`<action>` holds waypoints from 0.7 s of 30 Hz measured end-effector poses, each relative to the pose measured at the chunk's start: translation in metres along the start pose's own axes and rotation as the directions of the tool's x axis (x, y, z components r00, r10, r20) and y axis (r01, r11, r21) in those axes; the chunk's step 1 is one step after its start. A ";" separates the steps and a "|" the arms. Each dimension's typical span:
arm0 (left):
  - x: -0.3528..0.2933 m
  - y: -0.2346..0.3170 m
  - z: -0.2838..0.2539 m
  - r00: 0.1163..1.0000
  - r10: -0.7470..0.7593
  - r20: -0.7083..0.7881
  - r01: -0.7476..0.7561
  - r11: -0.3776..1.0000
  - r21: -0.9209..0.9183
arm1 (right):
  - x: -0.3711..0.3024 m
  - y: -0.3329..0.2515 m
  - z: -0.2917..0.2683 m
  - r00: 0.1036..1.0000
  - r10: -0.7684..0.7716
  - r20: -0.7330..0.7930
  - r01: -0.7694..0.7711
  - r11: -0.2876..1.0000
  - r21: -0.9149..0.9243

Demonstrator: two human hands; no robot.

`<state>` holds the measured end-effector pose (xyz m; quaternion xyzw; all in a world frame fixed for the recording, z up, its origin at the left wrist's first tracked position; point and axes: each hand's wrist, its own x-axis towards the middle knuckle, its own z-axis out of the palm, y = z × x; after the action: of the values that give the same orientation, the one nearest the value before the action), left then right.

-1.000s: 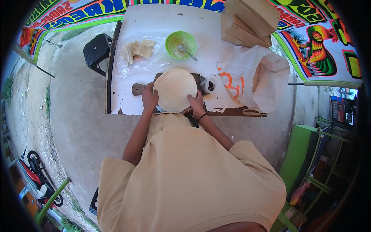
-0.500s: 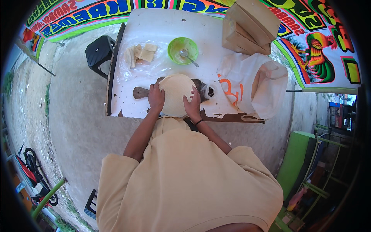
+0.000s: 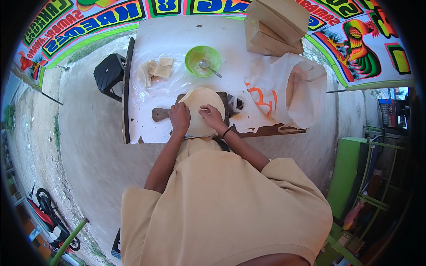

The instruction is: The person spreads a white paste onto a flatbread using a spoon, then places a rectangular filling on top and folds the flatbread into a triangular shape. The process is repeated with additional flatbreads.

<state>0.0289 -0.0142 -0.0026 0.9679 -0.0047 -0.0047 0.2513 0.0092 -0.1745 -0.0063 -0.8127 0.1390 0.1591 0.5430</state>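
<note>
A round, pale, thin sheet of dough, like a spring roll wrapper, lies on a dark wooden cutting board at the table's near edge. Whether several sheets are stacked there I cannot tell. My left hand has its fingers curled over the sheet's left edge. Over the middle of the sheet, my right hand has its fingertips drawn together in a pinch; anything between them is too small to make out. Beyond the board stands a green bowl with pale residue and a metal spoon resting in it.
Folded pale wrapper pieces lie on clear plastic at the left. At the right are a white bag with orange marks and a brown cardboard box. A black stool stands left of the white table.
My right hand has moved left from the sheet's right edge to its middle, and its spread fingers have drawn together. My left hand stays at the left edge. The view has shifted slightly.
</note>
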 end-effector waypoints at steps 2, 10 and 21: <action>-0.003 0.003 -0.003 1.000 0.025 0.010 -0.025 1.000 0.000 | 0.016 -0.001 0.010 0.998 0.046 0.045 -0.045 0.999 -0.015; -0.003 -0.015 0.007 0.994 0.018 0.110 0.009 0.972 -0.234 | 0.050 -0.048 0.036 0.983 0.184 0.011 -0.172 0.937 -0.304; 0.028 -0.036 -0.008 0.934 0.124 0.336 0.036 0.901 -0.432 | 0.049 -0.004 0.036 0.994 0.080 -0.075 -0.090 0.986 -0.142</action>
<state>0.0570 0.0207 -0.0126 0.8709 -0.0713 -0.1746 0.4539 0.0513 -0.1425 -0.0362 -0.8486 0.1803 0.1635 0.4698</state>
